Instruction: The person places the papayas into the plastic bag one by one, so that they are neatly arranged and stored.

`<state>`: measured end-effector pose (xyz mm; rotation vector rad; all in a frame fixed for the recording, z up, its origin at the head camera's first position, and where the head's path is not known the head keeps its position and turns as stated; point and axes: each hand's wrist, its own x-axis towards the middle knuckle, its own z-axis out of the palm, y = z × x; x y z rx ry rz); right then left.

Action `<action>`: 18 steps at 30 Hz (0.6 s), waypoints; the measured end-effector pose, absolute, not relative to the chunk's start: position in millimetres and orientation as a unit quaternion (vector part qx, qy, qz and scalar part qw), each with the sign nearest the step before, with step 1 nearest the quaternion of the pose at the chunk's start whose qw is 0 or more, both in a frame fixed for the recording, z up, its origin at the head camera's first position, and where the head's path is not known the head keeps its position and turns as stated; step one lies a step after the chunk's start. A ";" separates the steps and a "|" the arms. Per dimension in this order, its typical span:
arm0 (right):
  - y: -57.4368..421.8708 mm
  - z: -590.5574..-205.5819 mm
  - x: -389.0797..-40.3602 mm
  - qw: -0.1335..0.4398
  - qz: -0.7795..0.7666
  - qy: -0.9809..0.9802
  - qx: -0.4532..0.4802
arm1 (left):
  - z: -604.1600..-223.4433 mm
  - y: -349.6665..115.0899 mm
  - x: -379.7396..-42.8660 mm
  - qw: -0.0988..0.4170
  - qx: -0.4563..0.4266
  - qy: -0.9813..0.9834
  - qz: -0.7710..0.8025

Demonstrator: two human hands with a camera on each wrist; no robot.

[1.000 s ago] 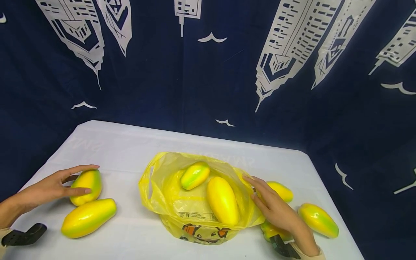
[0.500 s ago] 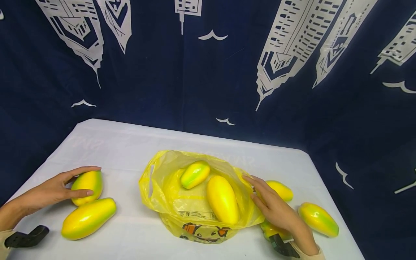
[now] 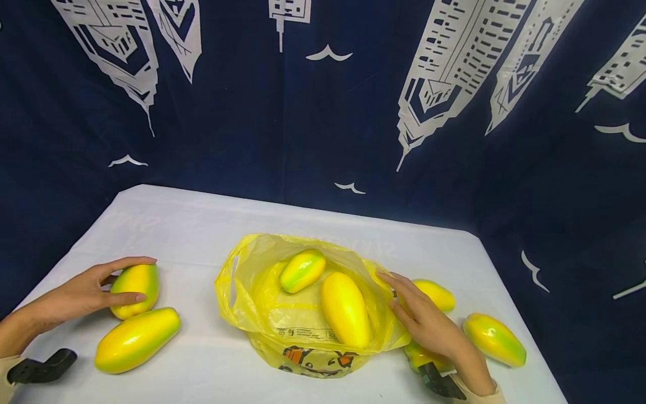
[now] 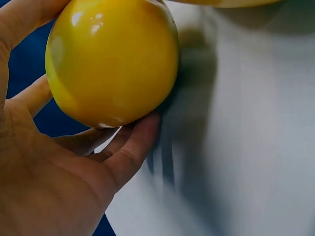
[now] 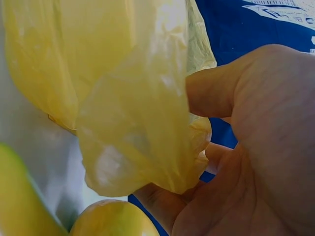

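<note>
On the left side of the table, my left hand (image 3: 81,289) grips a yellow-green papaya (image 3: 136,289), fingers behind it and thumb across its near side. The left wrist view shows this papaya (image 4: 115,64) between thumb and fingers, low over the white cloth. A second, longer papaya (image 3: 137,340) lies just in front of it. My right hand (image 3: 434,325) holds the right rim of a yellow plastic bag (image 3: 234,325), which stands with its mouth spread. In the right wrist view, thumb and fingers pinch the bag's edge (image 5: 147,128). Inside the bag lie a small papaya (image 3: 303,271) and a bigger one (image 3: 345,310).
Right of the bag, one yellow fruit (image 3: 438,296) lies behind my right hand and another (image 3: 424,358) partly under the wrist. A further papaya (image 3: 494,340) lies near the right edge of the white-covered table (image 3: 212,224). A dark blue curtain (image 3: 252,123) hangs behind.
My left hand and the papaya in it shift very slightly to the right, then stay put. The right hand and the bag have not visibly moved.
</note>
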<state>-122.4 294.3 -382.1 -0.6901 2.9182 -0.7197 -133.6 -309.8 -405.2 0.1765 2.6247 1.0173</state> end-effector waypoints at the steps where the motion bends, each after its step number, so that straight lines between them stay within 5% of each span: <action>1: 294.3 -382.0 -122.6 0.029 -0.233 0.946 -0.223 | -404.9 -309.7 -134.0 0.157 0.062 0.920 0.353; 18: 295.8 -382.7 -121.9 0.034 -0.240 0.946 -0.214 | -383.0 -294.9 -140.2 0.116 0.074 0.928 0.346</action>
